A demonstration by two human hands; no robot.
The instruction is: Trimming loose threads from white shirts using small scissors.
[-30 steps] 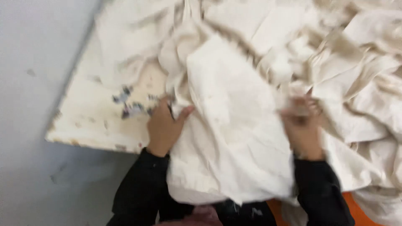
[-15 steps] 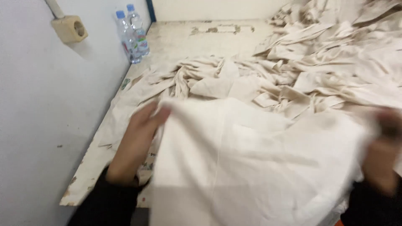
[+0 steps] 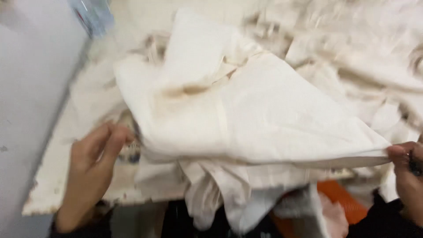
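Blurred view down onto a worn, paint-flaked white table (image 3: 53, 194) heaped with cream cloth pieces (image 3: 352, 57). Uppermost, one large cream fabric sheet (image 3: 264, 119), folded flat and stretched between two hands, faint brown stain near its upper fold, loose ends drooping over the table's near edge. Left hand (image 3: 90, 163) at the sheet's left edge, fingers curled together, pinching the cloth. Right hand (image 3: 407, 169) at the far right corner, fingertips clamped on it. Plastic bottle (image 3: 92, 15) at top left, something orange (image 3: 343, 202) below
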